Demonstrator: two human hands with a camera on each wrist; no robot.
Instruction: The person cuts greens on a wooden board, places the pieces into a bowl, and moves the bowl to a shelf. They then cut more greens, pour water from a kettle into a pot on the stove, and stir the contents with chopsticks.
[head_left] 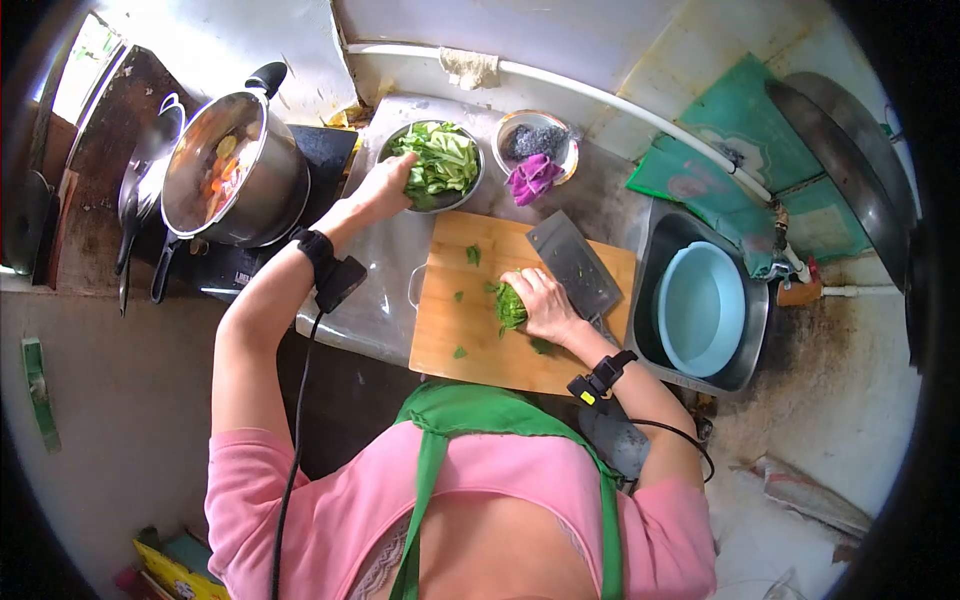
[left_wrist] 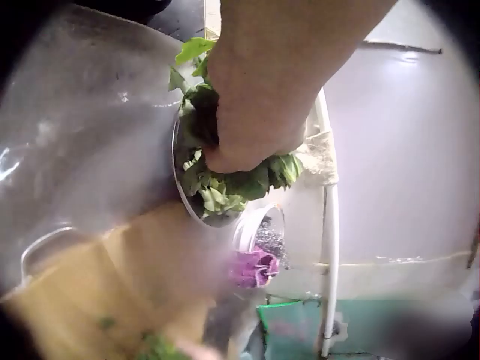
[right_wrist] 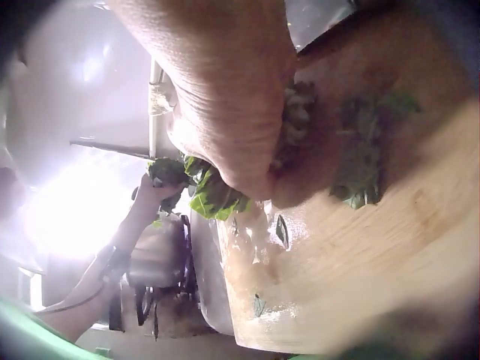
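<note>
My left hand is at a metal bowl heaped with cut leafy greens. Its fingers curl into the greens at the bowl's near left side, and leaves stick out around them in the left wrist view. On the wooden cutting board, my right hand grips a bunch of leafy greens, its fingertips partly hidden in the right wrist view. A cleaver lies flat on the board just beyond that hand. Small leaf scraps are scattered over the wood.
A pot with orange pieces inside stands on the cooktop at left. Behind the board is a bowl with a steel scrubber and a purple cloth. At right, a blue basin sits in the sink.
</note>
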